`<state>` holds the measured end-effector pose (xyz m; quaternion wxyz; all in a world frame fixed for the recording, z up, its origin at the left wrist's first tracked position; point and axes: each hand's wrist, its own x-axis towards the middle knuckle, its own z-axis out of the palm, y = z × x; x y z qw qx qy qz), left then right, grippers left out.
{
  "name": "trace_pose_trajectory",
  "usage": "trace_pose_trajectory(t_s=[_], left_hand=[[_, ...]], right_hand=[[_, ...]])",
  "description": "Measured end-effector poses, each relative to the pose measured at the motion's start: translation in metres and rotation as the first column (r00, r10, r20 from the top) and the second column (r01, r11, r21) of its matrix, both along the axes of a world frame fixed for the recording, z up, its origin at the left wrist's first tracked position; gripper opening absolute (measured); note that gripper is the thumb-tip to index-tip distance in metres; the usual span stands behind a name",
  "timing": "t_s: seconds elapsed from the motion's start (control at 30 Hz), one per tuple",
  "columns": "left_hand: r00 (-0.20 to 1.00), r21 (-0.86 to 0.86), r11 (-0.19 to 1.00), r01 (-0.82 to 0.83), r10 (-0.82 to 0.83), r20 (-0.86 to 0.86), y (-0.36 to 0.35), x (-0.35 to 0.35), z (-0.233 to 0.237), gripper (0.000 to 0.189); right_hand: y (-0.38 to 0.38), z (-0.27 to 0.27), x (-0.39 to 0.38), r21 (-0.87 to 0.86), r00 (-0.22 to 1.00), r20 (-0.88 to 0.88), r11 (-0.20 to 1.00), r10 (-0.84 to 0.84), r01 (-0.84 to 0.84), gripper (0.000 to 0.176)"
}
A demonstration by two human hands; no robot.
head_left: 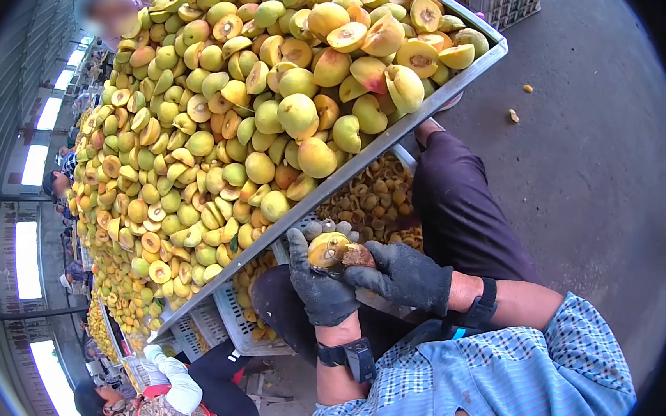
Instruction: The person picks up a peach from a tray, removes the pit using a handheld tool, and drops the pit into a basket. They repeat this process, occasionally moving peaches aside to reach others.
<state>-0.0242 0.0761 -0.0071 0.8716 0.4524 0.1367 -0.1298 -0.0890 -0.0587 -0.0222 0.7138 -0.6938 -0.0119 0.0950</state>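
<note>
My left hand (319, 285), in a dark grey glove, is closed around a yellow peach half (325, 249) with its cut face turned toward my right hand. My right hand (413, 277), gloved too, grips a brown wooden-looking tool handle (357, 257) pressed against that face. A thin curved outline shows at the peach's centre; the tool's working end is too small to make out. Both hands are over my lap, beside the metal rim (351, 175) of a large table heaped with halved and whole peaches (222, 121).
Below the table edge are a container of peach pieces (377, 196) and a white plastic crate (238, 322). A stacked crate (498, 3) stands at top right. Fruit scraps (514, 116) lie on the concrete floor. A co-worker (177, 395) sits at lower left; others line the far side.
</note>
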Motion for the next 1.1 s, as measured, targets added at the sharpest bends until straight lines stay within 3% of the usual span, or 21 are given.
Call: trace_pose_trajectory(t_s=[0.07,0.1,0.17,0.23,0.3,0.37,0.47,0.63,0.67,0.7,0.73,0.9,0.97,1.0,1.07,1.1], left_hand=[[0.994,0.184,0.977,-0.105,0.099,0.04,-0.003,-0.001,0.005,0.034],[0.994,0.186,0.977,-0.106,0.101,0.037,-0.001,0.0,0.004,0.034],[0.965,0.426,0.899,-0.103,-0.014,0.263,0.006,0.001,0.0,0.038],[0.958,0.447,0.891,-0.075,-0.061,0.281,0.007,0.001,-0.002,0.04],[0.949,0.465,0.884,-0.045,-0.108,0.297,0.007,0.0,-0.007,0.043],[0.968,0.268,0.963,-0.011,-0.057,0.244,0.003,0.0,-0.014,0.044],[0.969,0.213,0.977,0.024,-0.075,0.235,-0.001,-0.002,-0.013,0.045],[0.976,0.211,0.977,0.024,-0.069,0.208,-0.002,-0.008,0.001,0.046],[0.972,0.207,0.977,0.042,-0.088,0.217,-0.001,-0.009,0.003,0.049],[0.971,0.212,0.976,0.04,-0.088,0.221,0.0,-0.01,0.005,0.049],[0.962,0.256,0.966,0.036,-0.103,0.253,0.0,-0.012,0.008,0.046],[0.92,0.401,0.915,-0.045,-0.119,0.374,-0.012,-0.019,0.023,0.044],[0.908,0.458,0.888,-0.034,-0.164,0.385,-0.01,-0.018,0.025,0.044],[0.904,0.464,0.885,-0.025,-0.178,0.388,-0.014,-0.018,0.029,0.044],[0.892,0.623,0.768,-0.147,-0.169,0.419,-0.025,-0.024,0.04,0.056],[0.887,0.625,0.767,-0.144,-0.18,0.425,-0.028,-0.025,0.04,0.056]], right_hand=[[-0.001,0.003,0.0,0.045,1.0,-0.013,0.999,0.016,-0.016,0.042],[-0.002,0.006,0.0,0.019,0.994,-0.073,0.997,0.078,-0.077,0.041],[0.002,0.002,-0.001,0.002,0.981,-0.136,0.99,0.139,-0.14,0.039],[0.011,-0.014,-0.002,0.351,0.984,-0.125,0.933,0.129,-0.078,0.039],[0.008,-0.002,0.001,0.377,0.98,-0.155,0.925,0.122,-0.055,0.04],[0.004,-0.001,0.006,0.398,0.977,-0.184,0.917,0.111,-0.029,0.041],[0.005,-0.019,0.012,0.266,0.967,-0.21,0.96,0.141,-0.083,0.04],[0.012,-0.033,0.008,0.183,0.999,0.032,0.983,0.023,-0.029,0.04],[0.015,-0.035,0.007,0.189,0.999,0.04,0.981,0.023,-0.03,0.04],[0.019,-0.037,0.005,0.34,0.996,-0.038,0.938,0.081,-0.063,0.04],[0.022,-0.037,0.003,0.488,0.983,-0.109,0.869,0.15,-0.079,0.039],[0.008,-0.02,0.004,0.274,0.993,0.07,0.956,0.091,-0.106,0.035],[0.013,-0.024,0.006,0.397,0.979,-0.114,0.911,0.168,-0.11,0.034],[0.009,-0.019,0.005,0.404,0.981,-0.109,0.909,0.158,-0.102,0.034],[-0.006,0.011,0.0,0.435,0.923,-0.282,0.893,0.26,-0.118,0.033],[-0.003,0.005,0.0,0.438,0.928,-0.274,0.892,0.251,-0.112,0.033]])
